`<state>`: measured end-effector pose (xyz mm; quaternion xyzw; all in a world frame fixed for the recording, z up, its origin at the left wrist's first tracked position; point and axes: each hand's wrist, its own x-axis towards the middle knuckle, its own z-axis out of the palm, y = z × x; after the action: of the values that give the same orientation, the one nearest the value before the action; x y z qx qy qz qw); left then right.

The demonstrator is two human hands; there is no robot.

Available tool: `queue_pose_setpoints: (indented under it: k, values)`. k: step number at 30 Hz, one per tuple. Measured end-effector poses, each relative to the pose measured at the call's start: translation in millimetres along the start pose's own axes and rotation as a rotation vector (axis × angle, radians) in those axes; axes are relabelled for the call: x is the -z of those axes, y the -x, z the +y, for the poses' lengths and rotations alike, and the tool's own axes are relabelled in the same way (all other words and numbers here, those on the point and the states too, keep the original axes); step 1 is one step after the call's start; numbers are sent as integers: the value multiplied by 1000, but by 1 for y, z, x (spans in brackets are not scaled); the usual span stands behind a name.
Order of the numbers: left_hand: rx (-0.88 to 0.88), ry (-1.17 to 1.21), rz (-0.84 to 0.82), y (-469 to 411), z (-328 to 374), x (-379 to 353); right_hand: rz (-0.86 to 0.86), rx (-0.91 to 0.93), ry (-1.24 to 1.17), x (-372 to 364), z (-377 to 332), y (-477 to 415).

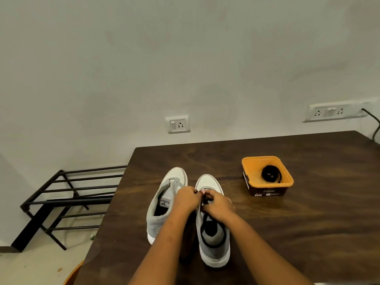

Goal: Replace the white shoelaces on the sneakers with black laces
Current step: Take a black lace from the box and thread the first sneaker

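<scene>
- Both hands work at the right sneaker point(214, 251) on a wooden table point(308, 223): left hand point(186, 199) and right hand point(219, 204), fingers curled, pinch a black lace point(202, 233) at the eyelets.
- The left sneaker point(158, 219) stands just beside, unlaced.
- A coiled black lace point(271, 174) lies in an orange tub point(267, 185) nearby.

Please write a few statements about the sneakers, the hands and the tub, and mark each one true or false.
1. Both the left hand and the right hand pinch a black lace at the right sneaker. True.
2. The orange tub is empty. False: a coiled black lace lies in it.
3. The left sneaker lies on its side. False: it stands upright beside the other.
4. The tub stands to the right of the sneakers. True.
5. The shoe rack stands on the table. False: it is on the floor, left of the table.
</scene>
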<state>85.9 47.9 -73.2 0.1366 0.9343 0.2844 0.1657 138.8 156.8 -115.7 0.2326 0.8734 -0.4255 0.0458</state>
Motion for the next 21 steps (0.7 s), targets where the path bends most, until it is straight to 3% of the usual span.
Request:
queue_pose_setpoints:
  k: [6,11,16,21]
  values:
    - [34,109,-34,-1,-3,-2,-13,20,67,1,3,-2]
    - [187,753,-64,4,7,2,-18,-8,73,0,1,-1]
    - [211,1200,-13,3,12,9,-55,-9,-83,8,5,1]
    - [256,1615,118,6,23,15,-57,9,-45,10,4,0]
